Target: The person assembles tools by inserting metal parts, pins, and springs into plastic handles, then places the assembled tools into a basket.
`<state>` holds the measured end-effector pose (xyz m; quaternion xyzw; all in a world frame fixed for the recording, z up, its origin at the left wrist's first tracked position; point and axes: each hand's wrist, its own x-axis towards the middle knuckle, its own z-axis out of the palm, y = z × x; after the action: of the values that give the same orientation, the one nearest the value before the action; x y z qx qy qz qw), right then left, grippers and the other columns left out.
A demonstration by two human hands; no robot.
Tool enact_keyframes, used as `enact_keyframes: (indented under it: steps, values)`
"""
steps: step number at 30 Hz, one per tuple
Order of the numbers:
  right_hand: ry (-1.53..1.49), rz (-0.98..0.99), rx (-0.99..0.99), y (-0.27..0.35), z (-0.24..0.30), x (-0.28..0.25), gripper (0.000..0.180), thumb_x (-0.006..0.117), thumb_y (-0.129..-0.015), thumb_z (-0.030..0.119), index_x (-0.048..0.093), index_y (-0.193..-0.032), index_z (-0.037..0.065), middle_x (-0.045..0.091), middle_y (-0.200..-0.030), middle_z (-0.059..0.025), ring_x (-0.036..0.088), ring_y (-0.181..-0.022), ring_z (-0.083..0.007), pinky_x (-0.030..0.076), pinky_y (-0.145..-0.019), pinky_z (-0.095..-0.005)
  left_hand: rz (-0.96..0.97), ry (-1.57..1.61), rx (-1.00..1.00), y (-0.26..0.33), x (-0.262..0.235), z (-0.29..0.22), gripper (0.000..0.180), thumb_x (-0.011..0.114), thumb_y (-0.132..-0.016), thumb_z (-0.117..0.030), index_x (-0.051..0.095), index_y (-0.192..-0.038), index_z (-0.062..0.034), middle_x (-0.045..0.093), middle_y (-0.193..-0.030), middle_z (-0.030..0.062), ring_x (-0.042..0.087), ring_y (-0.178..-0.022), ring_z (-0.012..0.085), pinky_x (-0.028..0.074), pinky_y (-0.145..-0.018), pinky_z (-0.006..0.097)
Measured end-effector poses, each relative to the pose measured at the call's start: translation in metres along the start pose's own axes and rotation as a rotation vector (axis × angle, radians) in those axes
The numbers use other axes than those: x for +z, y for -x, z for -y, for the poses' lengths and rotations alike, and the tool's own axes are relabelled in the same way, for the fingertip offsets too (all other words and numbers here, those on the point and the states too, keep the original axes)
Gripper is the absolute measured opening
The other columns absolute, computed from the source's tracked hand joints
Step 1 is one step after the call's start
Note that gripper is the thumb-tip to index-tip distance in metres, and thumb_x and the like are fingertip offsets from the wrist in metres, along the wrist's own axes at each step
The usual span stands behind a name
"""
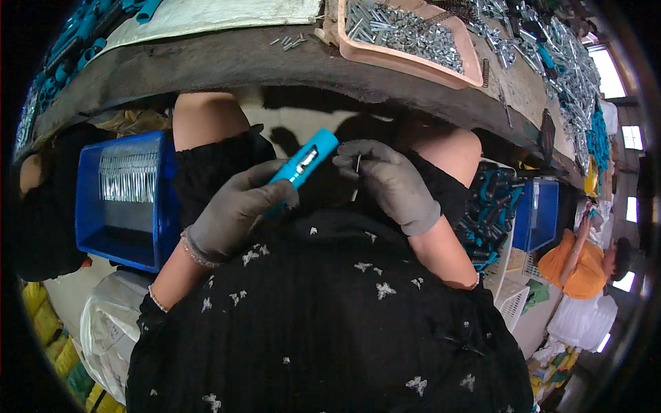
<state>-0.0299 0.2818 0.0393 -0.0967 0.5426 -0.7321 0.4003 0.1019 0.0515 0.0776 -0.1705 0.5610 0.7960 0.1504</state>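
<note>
The surface edge curves just above both gloved hands, with open lap room below it. Left hand fingers grasp a blue handle; just right of it, right hand fingers pinch a thin pin.

Assembly workshop, workbench, screw tray, parts bins

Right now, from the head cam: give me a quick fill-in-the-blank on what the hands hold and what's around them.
1. The left hand holds a handle coloured ____.
2. Both hands wear gloves coloured ____.
3. The right hand pinches a thin metal ____ between its fingertips.
4. The blue crate of metal pins stands on the person's ____ side.

Missing words: blue; grey; pin; left
</note>
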Motion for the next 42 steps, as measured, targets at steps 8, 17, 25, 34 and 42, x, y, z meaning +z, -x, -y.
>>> enact_keyframes:
  steps: [8, 17, 25, 34, 42]
  values:
    - [0.029, -0.088, 0.007, 0.020, 0.029, 0.031, 0.032, 0.049, -0.094, -0.008, 0.057, -0.125, -0.005, 0.054, -0.135, -0.0175, 0.059, -0.122, -0.0277, 0.050, -0.105, -0.0376, -0.080, 0.088, -0.089, 0.006, -0.005, -0.009, 0.041, 0.061, -0.098, -0.028, 0.055, -0.131, -0.0037, 0.062, -0.086, -0.0033, 0.051, -0.058, 0.0025, 0.038, -0.050, 0.019]
    - [0.192, -0.114, -0.006, 0.012, 0.038, 0.046, 0.013, 0.068, -0.088, 0.006, 0.069, -0.100, 0.000, 0.065, -0.118, -0.0155, 0.064, -0.102, -0.0208, 0.050, -0.088, -0.0320, -0.023, 0.201, -0.144, 0.006, 0.004, -0.006, 0.043, 0.063, -0.098, -0.023, 0.052, -0.135, -0.0036, 0.060, -0.090, -0.0008, 0.054, -0.072, 0.0036, 0.042, -0.059, 0.017]
    - [1.229, -0.099, -0.862, -0.014, 0.024, 0.047, 0.012, 0.075, -0.081, 0.020, 0.071, -0.088, 0.011, 0.055, -0.130, -0.0156, 0.047, -0.127, -0.0392, 0.039, -0.106, -0.0486, 0.014, 0.080, -0.093, 0.004, 0.004, -0.002, 0.044, 0.063, -0.097, -0.024, 0.054, -0.133, 0.0003, 0.057, -0.091, -0.0021, 0.049, -0.082, 0.0057, 0.041, -0.075, 0.022]
    - [1.391, 0.003, -0.918, -0.006, 0.026, 0.052, 0.015, 0.077, -0.077, 0.017, 0.066, -0.085, 0.010, 0.056, -0.122, -0.0138, 0.047, -0.126, -0.0374, 0.038, -0.105, -0.0458, 0.082, 0.116, -0.037, -0.001, 0.003, 0.001, 0.045, 0.065, -0.093, -0.018, 0.055, -0.132, 0.0004, 0.059, -0.107, 0.0008, 0.053, -0.098, 0.0094, 0.043, -0.090, 0.027]
    - [0.692, 0.224, -0.163, -0.004, 0.039, 0.047, 0.036, 0.083, -0.075, 0.014, 0.065, -0.106, 0.008, 0.057, -0.113, -0.0118, 0.055, -0.104, -0.0228, 0.045, -0.091, -0.0337, 0.168, -0.027, -0.047, 0.012, 0.001, 0.002, 0.065, 0.074, -0.083, -0.021, 0.050, -0.140, -0.0002, 0.060, -0.112, 0.0012, 0.054, -0.101, 0.0119, 0.042, -0.093, 0.029]
